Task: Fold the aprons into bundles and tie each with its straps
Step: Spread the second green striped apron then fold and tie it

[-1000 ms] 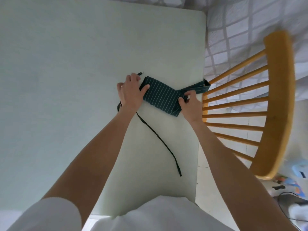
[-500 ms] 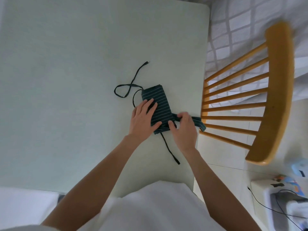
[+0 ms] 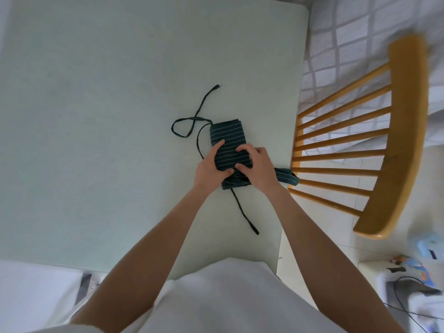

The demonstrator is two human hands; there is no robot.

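- Both hands grip the folded striped apron (image 3: 227, 138): left hand (image 3: 211, 168), right hand (image 3: 258, 168), fingers curled on it.
- It lies near the pale table's (image 3: 96, 116) right edge, straps (image 3: 192, 121) trailing loose.
- A wooden chair (image 3: 398, 131) stands beside.

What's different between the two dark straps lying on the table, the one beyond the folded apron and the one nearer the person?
The far strap curls into a loop and crosses itself; the near strap runs almost straight. The far strap leaves the folded apron at its upper left corner; the near strap comes out from under its lower edge, below the left hand. The far strap shows more length. Both are thin, dark, loose and lie flat on the table.
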